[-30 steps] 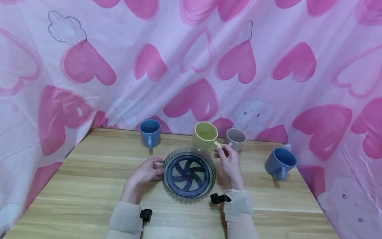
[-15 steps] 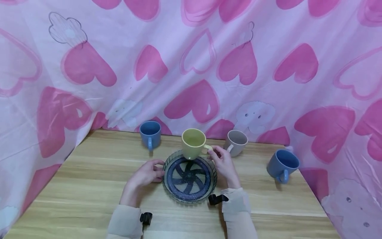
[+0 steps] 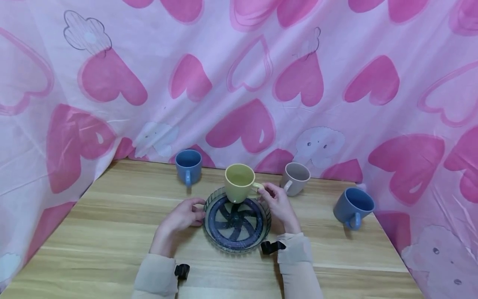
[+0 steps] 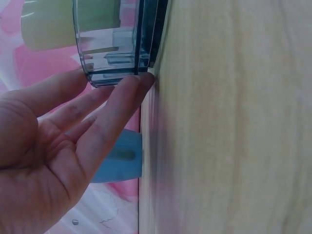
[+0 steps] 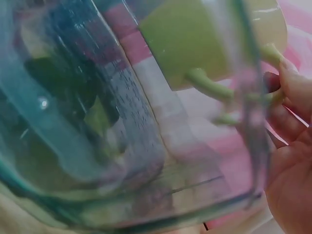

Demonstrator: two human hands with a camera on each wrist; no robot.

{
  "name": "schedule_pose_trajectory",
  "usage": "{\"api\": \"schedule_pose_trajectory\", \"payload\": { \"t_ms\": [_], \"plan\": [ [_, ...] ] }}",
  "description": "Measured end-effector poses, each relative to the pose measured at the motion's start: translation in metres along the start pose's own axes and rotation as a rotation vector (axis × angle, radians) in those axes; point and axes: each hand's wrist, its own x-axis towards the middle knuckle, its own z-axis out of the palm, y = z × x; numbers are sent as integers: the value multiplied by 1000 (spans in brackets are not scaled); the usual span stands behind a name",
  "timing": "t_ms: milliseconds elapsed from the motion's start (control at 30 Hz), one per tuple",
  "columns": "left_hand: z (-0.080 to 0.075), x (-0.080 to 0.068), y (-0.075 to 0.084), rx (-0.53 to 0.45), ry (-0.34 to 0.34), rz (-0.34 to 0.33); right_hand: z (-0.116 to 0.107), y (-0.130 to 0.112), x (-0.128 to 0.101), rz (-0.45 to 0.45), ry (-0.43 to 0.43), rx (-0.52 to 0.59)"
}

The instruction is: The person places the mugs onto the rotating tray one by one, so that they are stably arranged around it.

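The right hand (image 3: 278,205) pinches the handle of the yellow mug (image 3: 239,187), thumb and fingers curled round it; in the right wrist view the fingertips (image 5: 287,78) close on the thin yellow handle seen through curved glass. The mug stands upright over the far part of the glass dish (image 3: 261,232), at about 12 o'clock of the dish's centre; whether its base touches the dish or hangs just above it cannot be told. The left hand (image 3: 183,216) lies at 9 o'clock of the dish with relaxed, nearly straight fingers, holding nothing; in the left wrist view its fingertips (image 4: 136,85) touch the ribbed glass wall (image 4: 117,53) where it meets the desk.

The dish is round and clear with a dark pinwheel pattern inside, and sits on the wooden desk (image 3: 112,232) between the two hands. Both forearms wear beige sleeves, each with a small black clip at the wrist.

Farther out, a blue mug (image 3: 188,165) stands at 11 o'clock of the dish near the back edge of the desk, a grey mug (image 3: 295,177) at 1 o'clock just beside the right hand, and a second blue mug (image 3: 352,205) at 3 o'clock near the right edge. A pink cloth printed with hearts (image 3: 239,83) hangs behind and to both sides of the desk.
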Motion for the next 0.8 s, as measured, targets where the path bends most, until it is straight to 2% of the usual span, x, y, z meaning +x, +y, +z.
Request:
{"api": "schedule_pose_trajectory", "payload": {
  "t_ms": [433, 800],
  "plan": [
    [1, 1, 1, 18, 11, -17, -2, 11, -2, 92, 30, 38],
    [2, 0, 3, 48, 6, -9, -3, 35, 0, 146, 135, 109]
  ]
}}
